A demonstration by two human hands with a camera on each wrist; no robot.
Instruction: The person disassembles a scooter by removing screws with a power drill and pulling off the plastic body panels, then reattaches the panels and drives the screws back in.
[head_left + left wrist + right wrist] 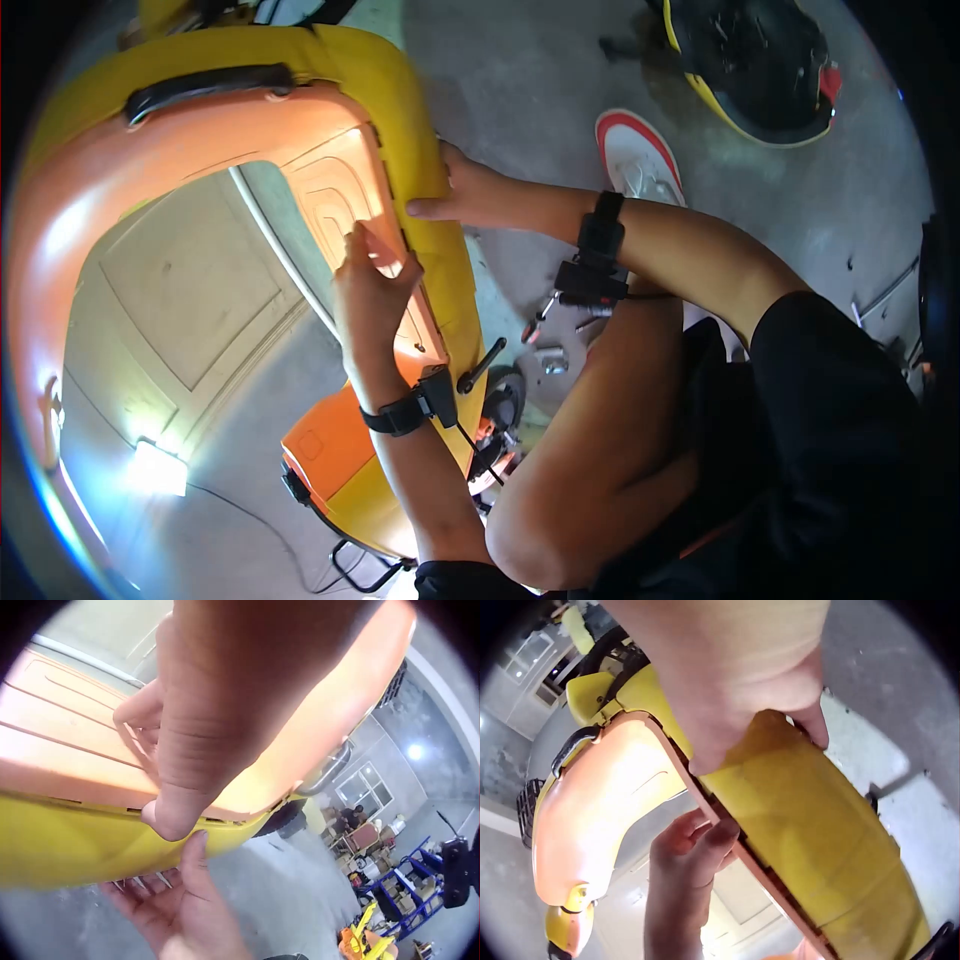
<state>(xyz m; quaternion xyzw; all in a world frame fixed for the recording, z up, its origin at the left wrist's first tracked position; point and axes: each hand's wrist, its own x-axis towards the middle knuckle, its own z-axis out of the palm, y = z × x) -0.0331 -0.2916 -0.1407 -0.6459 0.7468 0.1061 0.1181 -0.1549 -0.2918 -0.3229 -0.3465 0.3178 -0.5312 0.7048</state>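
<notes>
A large moulded shell bends round in an arch, with an orange inner panel (335,190) set against a yellow outer panel (405,120). Dark slots show along the seam between them. My left hand (375,300) pinches the orange panel's edge, its thumb at the seam and its fingers on the inner face. Opposite it, my right hand (480,190) grips the yellow panel, thumb on the near face and fingers round the far side. In the right wrist view the left hand (690,855) sits just below the right hand (742,682), across the seam.
A black handle (210,88) is fixed on the shell's upper part. Below stands an orange and yellow seat-like part (335,450). A lit lamp (160,468) and its cable lie on the floor. Small tools (540,318) lie by my knee; a yellow-black shell (750,65) lies beyond my shoe.
</notes>
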